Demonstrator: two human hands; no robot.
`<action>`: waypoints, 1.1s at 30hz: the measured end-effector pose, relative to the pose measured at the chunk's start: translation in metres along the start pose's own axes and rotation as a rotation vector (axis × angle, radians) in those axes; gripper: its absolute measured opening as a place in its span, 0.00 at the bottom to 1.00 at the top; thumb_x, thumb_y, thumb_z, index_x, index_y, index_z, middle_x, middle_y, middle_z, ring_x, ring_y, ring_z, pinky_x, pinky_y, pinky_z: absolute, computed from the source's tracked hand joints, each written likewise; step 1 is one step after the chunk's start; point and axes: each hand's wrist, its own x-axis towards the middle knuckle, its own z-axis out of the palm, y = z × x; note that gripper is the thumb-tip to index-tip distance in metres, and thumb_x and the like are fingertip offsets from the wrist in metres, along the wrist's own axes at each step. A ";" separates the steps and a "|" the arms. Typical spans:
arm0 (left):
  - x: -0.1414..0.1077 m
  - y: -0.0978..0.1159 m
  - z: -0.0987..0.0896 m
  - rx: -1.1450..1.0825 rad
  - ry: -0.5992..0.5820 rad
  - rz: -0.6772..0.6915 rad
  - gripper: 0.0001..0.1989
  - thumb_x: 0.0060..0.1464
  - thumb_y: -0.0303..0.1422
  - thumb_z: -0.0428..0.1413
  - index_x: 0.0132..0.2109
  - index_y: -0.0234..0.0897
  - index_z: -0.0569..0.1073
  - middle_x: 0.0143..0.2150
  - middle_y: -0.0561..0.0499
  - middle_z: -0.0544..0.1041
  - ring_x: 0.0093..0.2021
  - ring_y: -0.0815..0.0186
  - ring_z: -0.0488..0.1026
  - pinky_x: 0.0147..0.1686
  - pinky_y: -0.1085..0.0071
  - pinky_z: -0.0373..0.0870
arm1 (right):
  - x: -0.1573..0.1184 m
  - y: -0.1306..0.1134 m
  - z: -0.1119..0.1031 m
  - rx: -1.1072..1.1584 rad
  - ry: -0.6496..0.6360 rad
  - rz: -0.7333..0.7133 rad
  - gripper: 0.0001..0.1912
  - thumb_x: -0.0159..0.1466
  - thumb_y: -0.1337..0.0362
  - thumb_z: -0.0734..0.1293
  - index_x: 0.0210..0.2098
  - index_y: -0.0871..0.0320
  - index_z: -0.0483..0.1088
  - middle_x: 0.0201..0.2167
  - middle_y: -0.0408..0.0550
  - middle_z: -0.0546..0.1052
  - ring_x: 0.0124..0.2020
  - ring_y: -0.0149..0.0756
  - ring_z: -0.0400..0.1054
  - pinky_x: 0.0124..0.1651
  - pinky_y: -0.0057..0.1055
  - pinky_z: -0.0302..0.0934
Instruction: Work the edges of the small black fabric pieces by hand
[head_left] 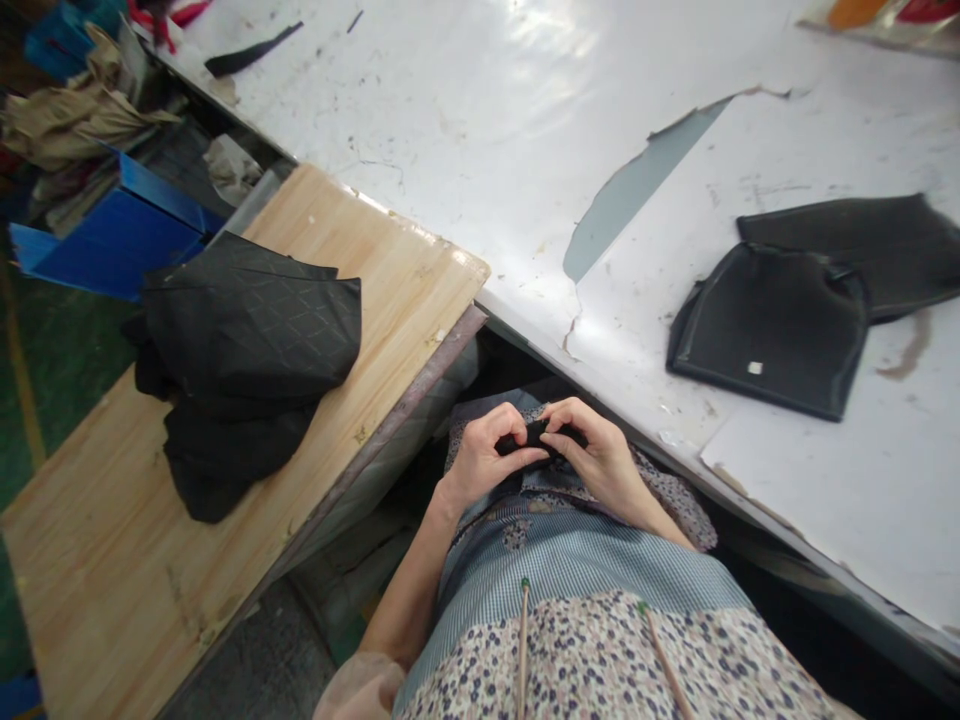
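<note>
My left hand (499, 450) and my right hand (589, 450) are close together over my lap, just below the edge of the white table. Both are closed, thumbs and fingers pinching a small piece of black material (537, 432) between them. Most of that piece is hidden by the fingers, so its exact kind cannot be made out. Black fabric pieces (255, 330), some with a diamond pattern, lie in a loose pile on a wooden board to the left. To the right, two flat black sewn pieces (772, 320) overlap on the table; the front one carries a small white square.
The white table (480, 120) has a torn covering with grey showing beneath. The wooden board (390, 270) juts out at my left. Behind it stand a blue box (142, 230) and crumpled tan cloth (90, 110). A dark strip (251, 52) lies near the far table edge.
</note>
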 end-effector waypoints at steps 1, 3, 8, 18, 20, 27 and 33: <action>0.000 -0.001 -0.001 -0.008 -0.028 -0.004 0.14 0.55 0.39 0.64 0.31 0.37 0.68 0.32 0.52 0.69 0.35 0.66 0.67 0.37 0.69 0.64 | 0.000 0.001 0.000 -0.002 -0.001 -0.006 0.04 0.66 0.67 0.67 0.35 0.53 0.68 0.40 0.46 0.74 0.44 0.41 0.70 0.49 0.38 0.64; 0.000 -0.002 -0.003 -0.006 -0.076 -0.019 0.13 0.57 0.38 0.63 0.32 0.37 0.68 0.32 0.53 0.69 0.35 0.66 0.67 0.37 0.70 0.64 | -0.001 0.002 -0.001 -0.009 -0.007 -0.017 0.04 0.67 0.67 0.67 0.35 0.53 0.67 0.39 0.46 0.74 0.44 0.41 0.70 0.49 0.38 0.63; -0.001 -0.006 0.000 -0.011 -0.036 -0.049 0.17 0.55 0.41 0.63 0.28 0.37 0.65 0.30 0.54 0.66 0.33 0.66 0.65 0.36 0.69 0.63 | 0.000 0.005 -0.002 -0.015 -0.001 0.005 0.04 0.67 0.65 0.67 0.35 0.54 0.68 0.39 0.46 0.74 0.44 0.41 0.70 0.48 0.38 0.64; -0.005 -0.010 0.005 -0.179 0.126 -0.141 0.13 0.54 0.39 0.65 0.29 0.36 0.73 0.35 0.49 0.76 0.36 0.65 0.73 0.40 0.68 0.68 | 0.005 0.006 -0.006 -0.008 -0.027 0.101 0.05 0.67 0.64 0.67 0.34 0.55 0.68 0.36 0.45 0.73 0.38 0.39 0.68 0.42 0.35 0.62; -0.005 -0.011 0.006 -0.193 0.146 -0.175 0.12 0.55 0.38 0.64 0.31 0.36 0.71 0.35 0.50 0.76 0.36 0.65 0.73 0.38 0.70 0.69 | 0.005 0.005 -0.005 -0.033 -0.022 0.111 0.05 0.67 0.64 0.68 0.34 0.55 0.68 0.35 0.45 0.74 0.37 0.39 0.68 0.42 0.34 0.62; -0.005 -0.004 0.009 0.031 0.182 -0.209 0.10 0.58 0.37 0.61 0.35 0.38 0.69 0.32 0.53 0.75 0.32 0.67 0.73 0.35 0.72 0.68 | 0.008 0.004 -0.005 -0.076 -0.001 0.110 0.05 0.66 0.64 0.68 0.34 0.55 0.68 0.34 0.45 0.74 0.37 0.39 0.69 0.41 0.34 0.62; -0.003 0.003 0.008 0.024 0.152 -0.173 0.09 0.61 0.33 0.58 0.47 0.39 0.68 0.38 0.52 0.82 0.40 0.63 0.80 0.43 0.70 0.72 | 0.011 0.003 -0.006 -0.107 0.005 0.129 0.05 0.66 0.63 0.67 0.34 0.55 0.69 0.33 0.45 0.77 0.35 0.39 0.70 0.39 0.33 0.62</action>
